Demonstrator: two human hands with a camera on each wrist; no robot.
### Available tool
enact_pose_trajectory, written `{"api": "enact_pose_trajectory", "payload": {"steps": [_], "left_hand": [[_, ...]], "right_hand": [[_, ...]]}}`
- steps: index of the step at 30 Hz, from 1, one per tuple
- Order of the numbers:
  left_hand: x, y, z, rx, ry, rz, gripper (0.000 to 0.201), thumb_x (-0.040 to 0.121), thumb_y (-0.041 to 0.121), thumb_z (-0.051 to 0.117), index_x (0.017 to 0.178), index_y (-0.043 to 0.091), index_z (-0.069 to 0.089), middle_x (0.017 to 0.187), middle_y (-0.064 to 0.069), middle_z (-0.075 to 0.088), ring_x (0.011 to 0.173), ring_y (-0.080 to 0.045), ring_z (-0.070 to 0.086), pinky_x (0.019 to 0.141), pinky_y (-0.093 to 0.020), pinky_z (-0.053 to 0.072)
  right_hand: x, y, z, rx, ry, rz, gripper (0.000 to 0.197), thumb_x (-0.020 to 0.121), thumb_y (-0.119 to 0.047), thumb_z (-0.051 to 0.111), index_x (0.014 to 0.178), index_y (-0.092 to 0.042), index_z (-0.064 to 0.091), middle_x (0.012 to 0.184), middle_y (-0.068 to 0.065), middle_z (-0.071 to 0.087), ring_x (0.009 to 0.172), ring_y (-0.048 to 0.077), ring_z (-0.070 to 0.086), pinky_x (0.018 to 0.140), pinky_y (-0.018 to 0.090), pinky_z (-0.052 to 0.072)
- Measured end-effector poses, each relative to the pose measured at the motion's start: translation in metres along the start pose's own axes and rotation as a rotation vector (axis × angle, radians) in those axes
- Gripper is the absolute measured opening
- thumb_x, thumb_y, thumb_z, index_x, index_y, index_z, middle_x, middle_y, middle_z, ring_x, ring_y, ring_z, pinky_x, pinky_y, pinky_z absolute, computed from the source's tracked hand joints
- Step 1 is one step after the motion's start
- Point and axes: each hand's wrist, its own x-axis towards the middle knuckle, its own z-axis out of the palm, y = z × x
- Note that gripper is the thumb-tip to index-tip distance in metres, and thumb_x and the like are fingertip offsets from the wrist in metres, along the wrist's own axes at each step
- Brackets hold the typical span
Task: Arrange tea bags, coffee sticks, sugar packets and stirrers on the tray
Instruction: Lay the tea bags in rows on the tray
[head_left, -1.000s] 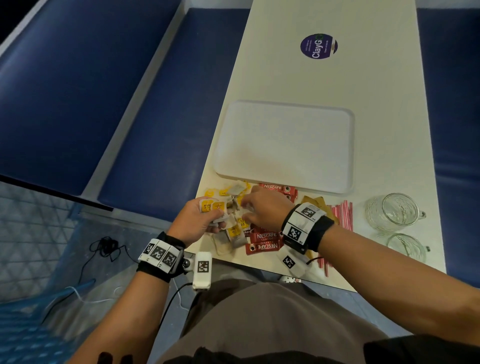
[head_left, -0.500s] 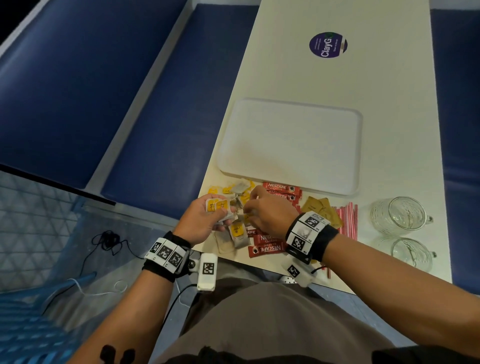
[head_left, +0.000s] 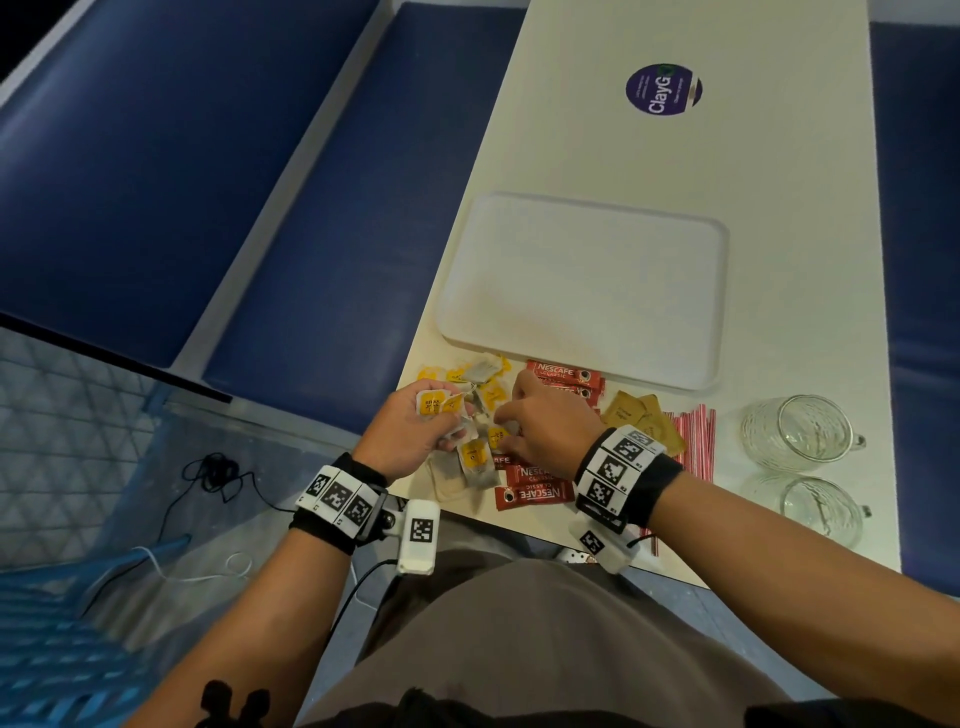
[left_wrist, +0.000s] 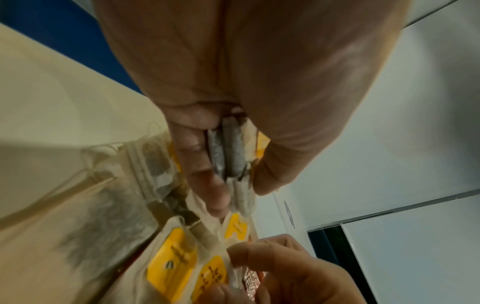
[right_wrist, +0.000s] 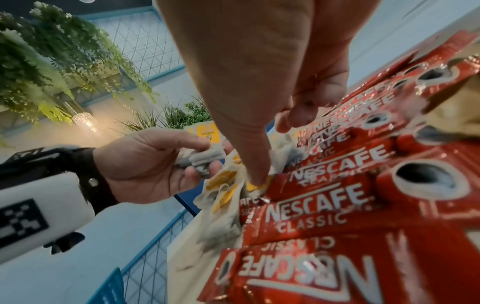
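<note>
An empty white tray (head_left: 587, 286) lies on the table beyond a pile of tea bags (head_left: 475, 460) with yellow tags. My left hand (head_left: 421, 426) grips a small bunch of tea bags (left_wrist: 228, 156) between thumb and fingers, just left of the pile. My right hand (head_left: 530, 421) reaches into the pile and pinches one tea bag (left_wrist: 215, 273) at its yellow tag; its thumb (right_wrist: 257, 174) presses down on it. Red coffee sticks (head_left: 535, 491) lie under and beside the right hand. Brown sugar packets (head_left: 631, 415) and striped stirrers (head_left: 696, 436) lie to the right.
Two glass mugs (head_left: 800, 428) stand at the table's right edge, right of the stirrers. A round purple sticker (head_left: 662, 88) marks the far tabletop. Blue benches (head_left: 311, 208) flank the narrow table, and the pile sits close to the table's near left corner.
Both hands stay over the pile. The left hand keeps its bunch of tea bags; the right hand's fingers have shifted slightly within the pile.
</note>
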Motion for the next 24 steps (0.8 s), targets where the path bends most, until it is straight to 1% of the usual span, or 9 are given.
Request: {"api": "enact_pose_trajectory", "payload": {"steps": [3,8,11,14,16,19,21,22,24], "left_hand": [[-0.002,0.000,0.001,-0.020,0.001,0.006,0.023,0.093,-0.006,0.063,0.113,0.006,0.063,0.091,-0.002,0.077,0.074,-0.016,0.071,0.061,-0.026,0.056],[-0.001,0.001,0.002,-0.018,0.021,0.019,0.025,0.093,-0.007,0.063,0.111,0.009,0.068,0.090,0.000,0.075,0.070,-0.014,0.069,0.060,-0.027,0.053],[0.000,0.002,0.003,0.004,-0.002,0.037,0.025,0.093,-0.007,0.062,0.111,0.009,0.068,0.089,0.003,0.074,0.071,-0.011,0.069,0.060,-0.025,0.054],[0.000,0.005,0.005,-0.009,-0.048,0.048,0.027,0.092,-0.008,0.063,0.113,0.008,0.066,0.082,0.006,0.072,0.070,-0.012,0.066,0.064,-0.028,0.054],[0.000,0.007,0.006,0.026,-0.077,0.076,0.030,0.091,-0.006,0.066,0.116,0.011,0.065,0.087,-0.001,0.070,0.075,-0.016,0.067,0.069,-0.029,0.057],[-0.002,0.011,0.008,-0.007,-0.150,0.092,0.039,0.090,-0.006,0.067,0.121,0.016,0.062,0.106,-0.023,0.069,0.094,-0.033,0.069,0.079,-0.035,0.060],[-0.002,0.013,0.010,-0.024,-0.172,0.093,0.037,0.091,-0.001,0.068,0.122,0.016,0.061,0.110,-0.021,0.070,0.096,-0.030,0.071,0.075,-0.032,0.059],[-0.002,0.014,0.011,-0.015,-0.166,0.100,0.035,0.091,0.003,0.070,0.122,0.015,0.061,0.106,-0.017,0.071,0.092,-0.025,0.072,0.071,-0.029,0.059],[-0.001,0.014,0.013,0.004,-0.133,0.101,0.032,0.091,0.008,0.072,0.121,0.011,0.061,0.101,-0.014,0.073,0.085,-0.021,0.073,0.067,-0.029,0.059]], "right_hand": [[0.000,-0.002,0.002,0.059,0.024,-0.002,0.028,0.100,-0.041,0.058,0.119,-0.023,0.071,0.119,-0.001,0.049,0.089,0.017,0.055,0.070,0.029,0.043],[-0.004,-0.002,-0.009,0.113,0.096,-0.013,0.020,0.102,-0.033,0.053,0.112,-0.025,0.068,0.115,-0.005,0.063,0.092,0.016,0.062,0.078,0.035,0.055],[-0.008,-0.005,-0.023,0.172,0.131,-0.006,0.020,0.103,-0.030,0.050,0.114,-0.027,0.067,0.104,-0.008,0.070,0.091,0.013,0.064,0.078,0.031,0.053],[-0.011,-0.007,-0.036,0.259,0.147,-0.043,0.021,0.103,-0.027,0.053,0.118,-0.029,0.067,0.108,-0.008,0.072,0.095,0.011,0.064,0.083,0.030,0.052],[-0.011,-0.008,-0.041,0.348,0.156,-0.070,0.022,0.102,-0.024,0.055,0.119,-0.027,0.068,0.113,-0.009,0.071,0.097,0.007,0.062,0.083,0.021,0.048],[-0.006,-0.007,-0.043,0.439,0.182,-0.083,0.022,0.100,-0.019,0.060,0.118,-0.025,0.071,0.113,-0.009,0.071,0.094,0.001,0.058,0.079,0.010,0.039],[-0.002,-0.007,-0.041,0.460,0.200,-0.082,0.021,0.099,-0.019,0.062,0.116,-0.024,0.072,0.108,-0.007,0.068,0.092,0.005,0.058,0.080,0.018,0.044],[0.000,-0.007,-0.041,0.465,0.207,-0.080,0.020,0.098,-0.019,0.063,0.116,-0.025,0.072,0.106,-0.006,0.065,0.091,0.008,0.059,0.081,0.022,0.047],[0.003,-0.008,-0.040,0.475,0.218,-0.068,0.020,0.098,-0.021,0.065,0.117,-0.024,0.070,0.106,-0.006,0.062,0.089,0.008,0.059,0.081,0.024,0.048]]}}
